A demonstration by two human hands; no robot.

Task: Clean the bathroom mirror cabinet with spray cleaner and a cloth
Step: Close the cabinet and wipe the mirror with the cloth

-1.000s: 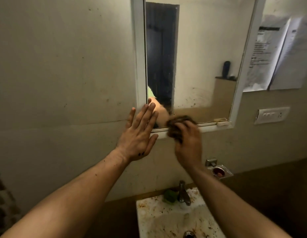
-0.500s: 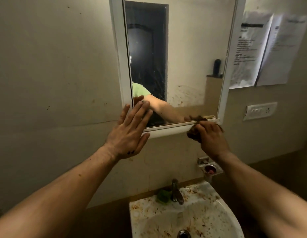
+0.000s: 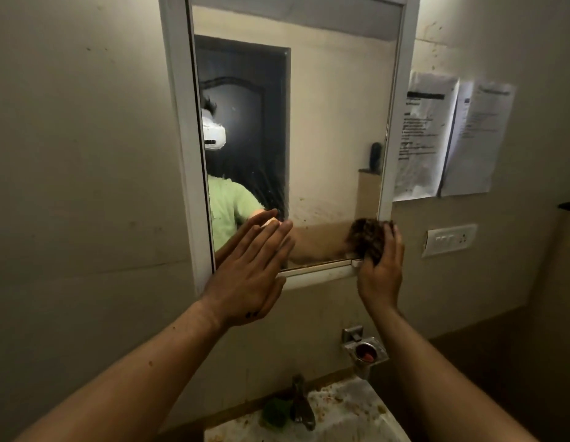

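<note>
The tall mirror cabinet (image 3: 336,122) hangs upright, facing the person. Right hand (image 3: 380,272) grips a dark cloth (image 3: 368,237) at its lower right corner; flat left hand (image 3: 248,272) presses its lower left. Papers (image 3: 427,135) hang beside.

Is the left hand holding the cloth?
No, the right hand holds the cloth at the lower right corner of the mirror, while the left hand is flat and empty.

The white-framed mirror cabinet (image 3: 181,154) hangs upright on the wall (image 3: 70,154), its glass (image 3: 334,122) streaked and smeared low down, and the dark, bunched-up cloth (image 3: 368,236) is held in my right hand (image 3: 380,275) against its bottom right corner.
</note>
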